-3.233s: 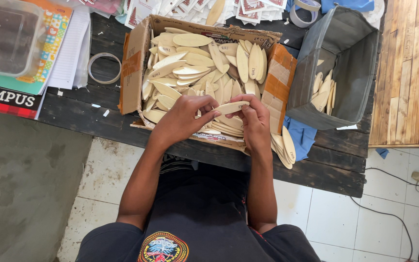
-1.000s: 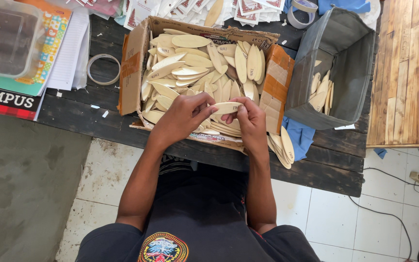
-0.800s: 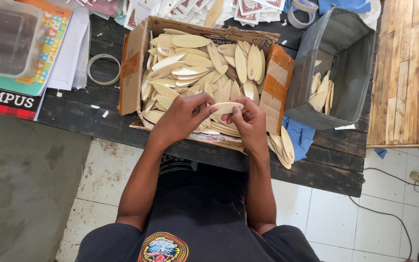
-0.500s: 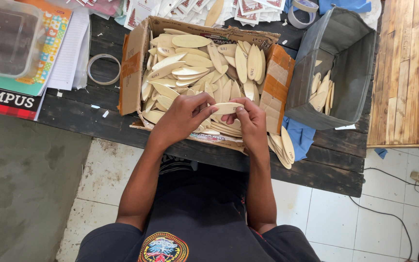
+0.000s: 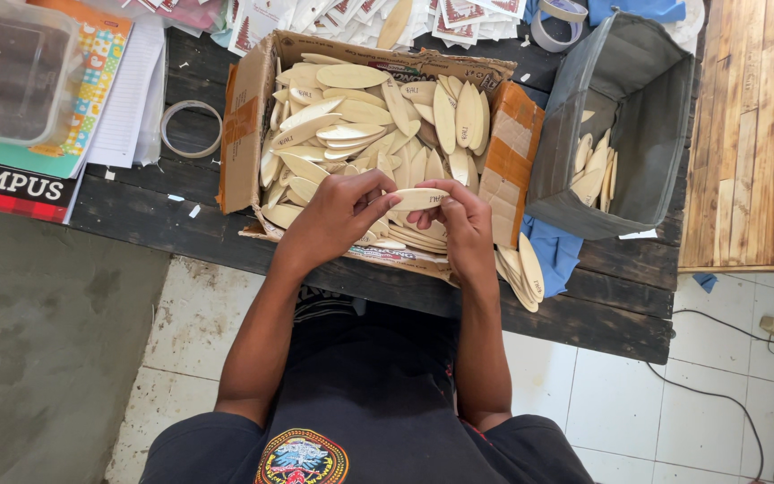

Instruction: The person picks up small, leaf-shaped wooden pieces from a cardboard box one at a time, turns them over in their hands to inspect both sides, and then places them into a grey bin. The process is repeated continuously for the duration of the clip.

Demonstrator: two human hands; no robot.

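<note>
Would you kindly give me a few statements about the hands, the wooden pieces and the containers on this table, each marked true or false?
1. Both the left hand and right hand hold one oval wooden piece. True.
2. The cardboard box is empty. False: it is full of oval wooden pieces.
3. The grey bin holds a few wooden pieces. True.
4. The tape ring lies inside the grey bin. False: it lies on the dark table, left of the box.
</note>
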